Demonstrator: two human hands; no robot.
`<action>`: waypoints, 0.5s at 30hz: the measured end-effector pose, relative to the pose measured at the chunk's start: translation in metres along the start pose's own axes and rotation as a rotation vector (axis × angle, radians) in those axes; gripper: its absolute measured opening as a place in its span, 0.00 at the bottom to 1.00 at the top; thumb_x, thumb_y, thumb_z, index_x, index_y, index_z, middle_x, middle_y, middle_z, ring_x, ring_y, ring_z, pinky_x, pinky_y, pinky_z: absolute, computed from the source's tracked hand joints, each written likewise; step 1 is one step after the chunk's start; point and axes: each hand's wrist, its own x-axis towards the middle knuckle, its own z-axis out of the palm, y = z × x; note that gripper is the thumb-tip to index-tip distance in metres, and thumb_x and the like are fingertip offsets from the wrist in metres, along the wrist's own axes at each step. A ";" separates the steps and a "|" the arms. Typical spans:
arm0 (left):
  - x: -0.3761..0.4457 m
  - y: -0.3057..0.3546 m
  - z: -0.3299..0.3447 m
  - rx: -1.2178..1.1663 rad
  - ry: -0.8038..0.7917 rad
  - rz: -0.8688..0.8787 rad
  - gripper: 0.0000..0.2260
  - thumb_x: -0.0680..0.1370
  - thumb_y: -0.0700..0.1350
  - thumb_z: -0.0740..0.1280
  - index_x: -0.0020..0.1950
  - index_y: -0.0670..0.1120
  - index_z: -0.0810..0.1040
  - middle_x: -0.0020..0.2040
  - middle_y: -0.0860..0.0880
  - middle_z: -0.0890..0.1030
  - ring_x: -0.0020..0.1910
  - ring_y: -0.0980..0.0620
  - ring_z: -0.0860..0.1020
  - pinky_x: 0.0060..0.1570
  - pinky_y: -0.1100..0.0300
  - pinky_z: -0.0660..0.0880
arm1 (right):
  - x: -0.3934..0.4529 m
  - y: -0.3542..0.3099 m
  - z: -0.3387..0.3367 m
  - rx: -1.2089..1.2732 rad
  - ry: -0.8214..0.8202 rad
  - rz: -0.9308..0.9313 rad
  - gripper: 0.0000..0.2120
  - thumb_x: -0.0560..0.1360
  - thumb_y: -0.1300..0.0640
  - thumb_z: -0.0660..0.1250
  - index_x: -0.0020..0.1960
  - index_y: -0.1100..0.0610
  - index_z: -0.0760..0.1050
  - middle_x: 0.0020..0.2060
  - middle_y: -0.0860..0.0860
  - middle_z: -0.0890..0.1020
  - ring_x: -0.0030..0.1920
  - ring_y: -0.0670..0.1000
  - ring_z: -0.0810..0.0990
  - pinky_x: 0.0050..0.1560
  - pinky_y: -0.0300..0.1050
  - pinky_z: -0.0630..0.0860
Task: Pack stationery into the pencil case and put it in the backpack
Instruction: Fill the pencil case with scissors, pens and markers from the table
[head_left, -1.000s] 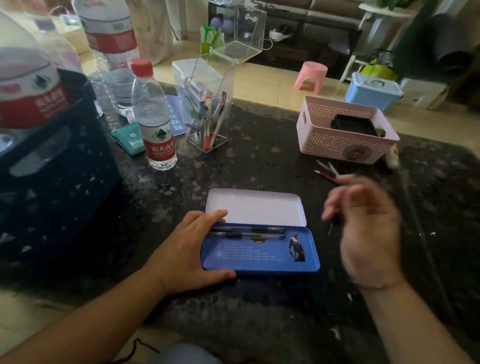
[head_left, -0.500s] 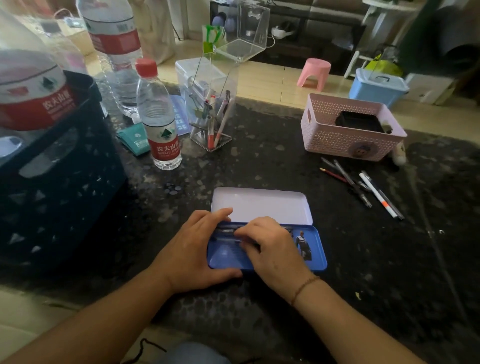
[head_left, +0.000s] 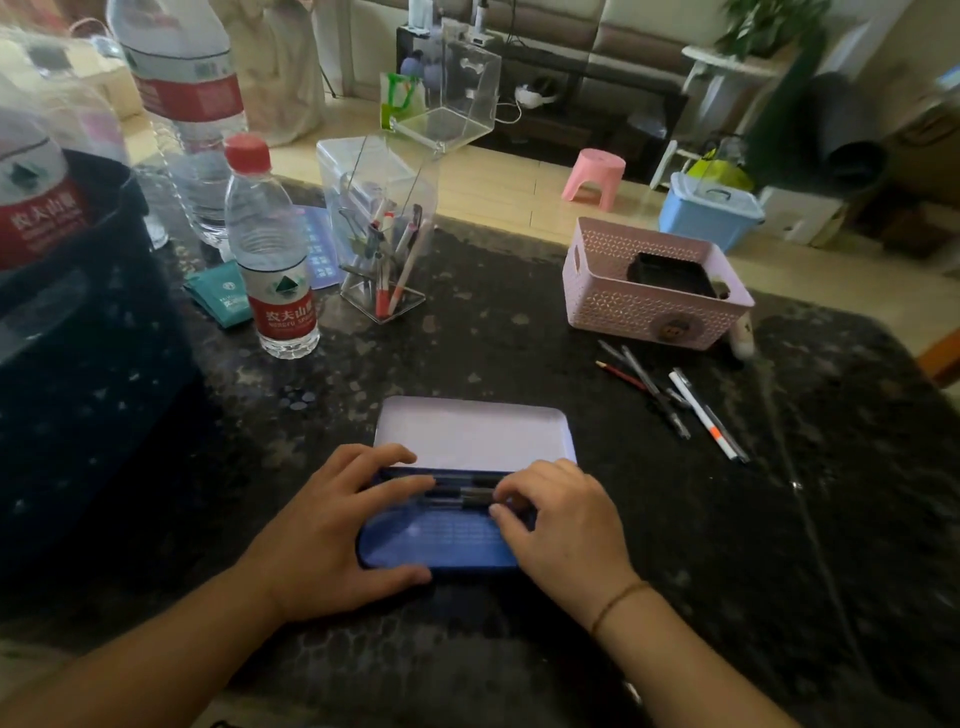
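A blue tin pencil case (head_left: 441, 540) lies open in front of me on the dark table, its pale lid (head_left: 472, 434) folded back. Two or three dark pens (head_left: 462, 491) lie along its far side. My left hand (head_left: 332, 535) grips the case's left end, thumb on the near edge and fingers over the far edge. My right hand (head_left: 561, 535) covers the right end, fingertips pinched on a pen inside. Several loose pens and a pencil (head_left: 675, 400) lie on the table to the right. A dark blue backpack (head_left: 78, 415) stands at the left edge.
A pink perforated basket (head_left: 623, 306) holding a black object sits at the back right. A clear acrylic pen holder (head_left: 384, 260), a small water bottle (head_left: 275, 270), large bottles (head_left: 192, 104) and a teal packet (head_left: 223, 299) stand behind the case on the left.
My right hand came from the loose pens with a pen and went down into the case. It has since shifted to the case's right end. My left hand stays on the case.
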 end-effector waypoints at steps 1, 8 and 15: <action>0.000 0.000 0.000 0.003 0.004 0.001 0.32 0.70 0.71 0.68 0.68 0.55 0.76 0.69 0.55 0.71 0.67 0.55 0.67 0.64 0.54 0.71 | 0.000 0.000 0.002 0.009 0.008 -0.012 0.03 0.69 0.51 0.71 0.41 0.49 0.78 0.37 0.45 0.80 0.40 0.48 0.75 0.42 0.46 0.74; -0.001 -0.004 0.003 -0.007 0.007 -0.029 0.32 0.67 0.71 0.70 0.66 0.58 0.74 0.68 0.59 0.69 0.68 0.56 0.67 0.63 0.54 0.71 | 0.031 0.075 -0.029 0.090 0.330 0.327 0.08 0.71 0.50 0.70 0.48 0.52 0.80 0.39 0.48 0.81 0.40 0.51 0.78 0.42 0.45 0.76; -0.002 -0.001 -0.001 -0.015 0.000 -0.054 0.35 0.66 0.71 0.71 0.69 0.59 0.69 0.67 0.63 0.68 0.68 0.59 0.66 0.65 0.60 0.69 | 0.046 0.160 -0.031 -0.297 0.073 0.857 0.13 0.74 0.48 0.67 0.56 0.51 0.80 0.54 0.54 0.78 0.51 0.58 0.79 0.43 0.46 0.72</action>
